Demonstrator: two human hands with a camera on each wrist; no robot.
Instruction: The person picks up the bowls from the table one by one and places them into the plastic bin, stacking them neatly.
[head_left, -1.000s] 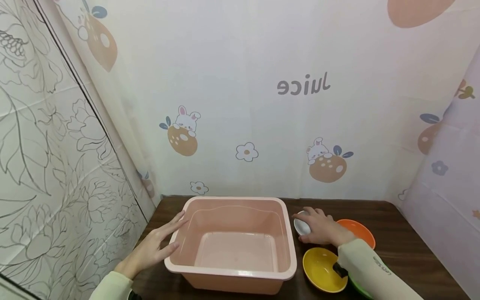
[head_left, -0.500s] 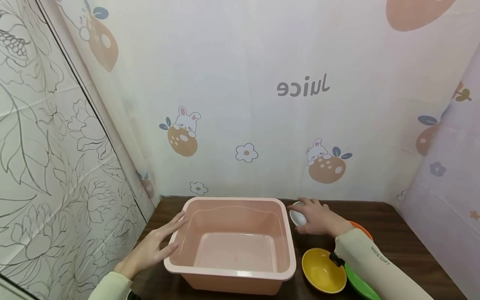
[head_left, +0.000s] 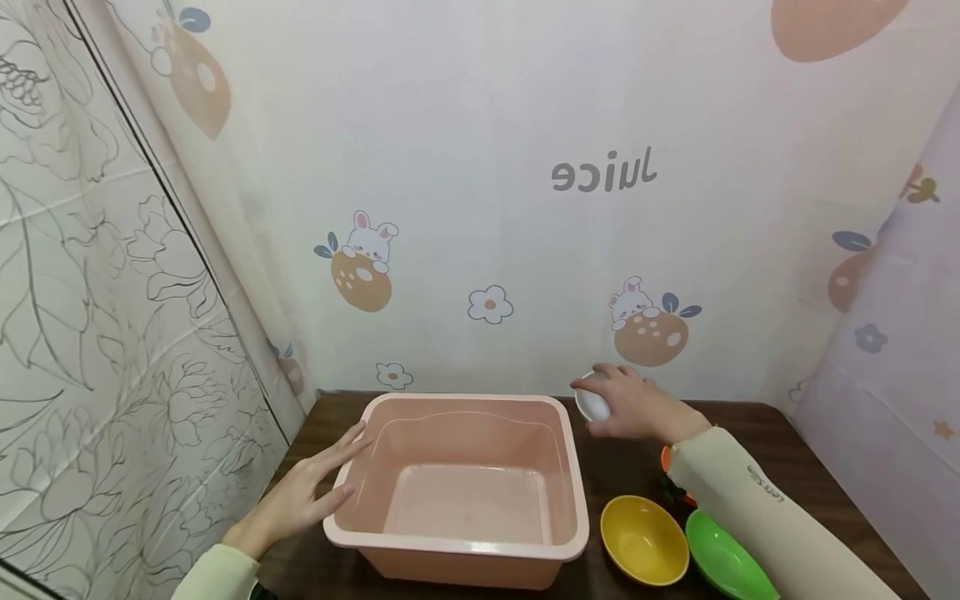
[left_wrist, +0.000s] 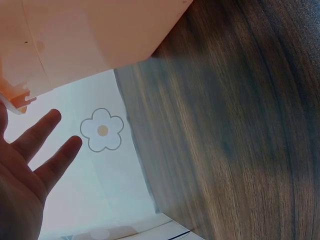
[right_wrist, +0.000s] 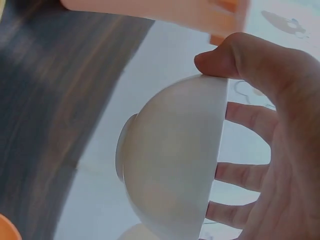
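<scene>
My right hand [head_left: 637, 404] holds a small white bowl [head_left: 592, 406] beyond the back right corner of a pink plastic basin [head_left: 457, 547]. In the right wrist view the thumb and fingers grip the rim of the white bowl [right_wrist: 170, 155], which is tipped on its side above the table. My left hand [head_left: 300, 496] lies at the basin's left rim, fingers spread and extended. From the left wrist view, the fingers [left_wrist: 60, 162] look loosely straight, with nothing between them. The basin's visible inside holds nothing.
Right of the basin, a yellow bowl [head_left: 643, 540] and a green bowl [head_left: 723, 554] sit on the dark wooden table [head_left: 795, 483]. An orange bowl [head_left: 667, 458] is mostly hidden behind the right sleeve. A printed curtain [head_left: 487, 208] hangs along the table's back edge.
My right hand has lifted the white bowl up and away from the table, slightly left and toward the back. The left hand has kept its place at the basin rim.
</scene>
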